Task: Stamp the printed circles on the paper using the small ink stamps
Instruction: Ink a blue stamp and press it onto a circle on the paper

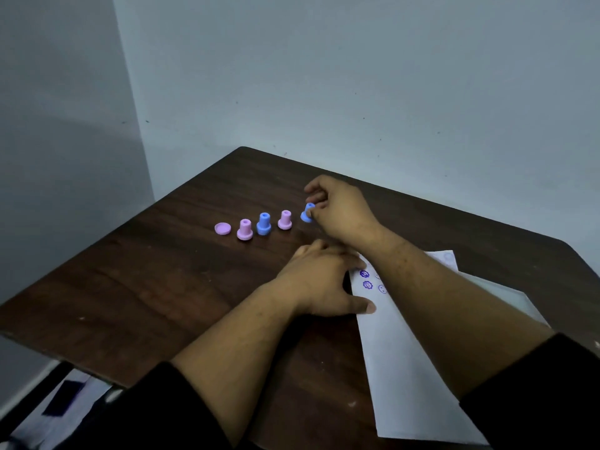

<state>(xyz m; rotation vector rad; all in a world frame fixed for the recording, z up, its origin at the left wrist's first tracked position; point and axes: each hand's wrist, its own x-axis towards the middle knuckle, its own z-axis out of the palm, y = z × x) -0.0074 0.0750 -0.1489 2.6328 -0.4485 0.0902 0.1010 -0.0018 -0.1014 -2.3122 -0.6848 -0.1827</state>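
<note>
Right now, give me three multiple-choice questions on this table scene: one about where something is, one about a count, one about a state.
1. Where does the loose pink cap lie?
A. At the left end of the row of stamps
B. On the paper
C. Under the left hand

2. How many stamps stand untouched in the row?
A. One
B. Three
C. Five

3. What is the right hand doing?
A. Lying flat on the paper
B. Pinching a tilted blue stamp
C. Hanging off the table

Answers:
1 A, the cap sits on the table just left of the first pink stamp.
2 B, that pink stamp, a blue one and another pink one stand free.
3 B, its fingers close on the blue stamp, while the left hand rests at the edge of the paper.
</note>
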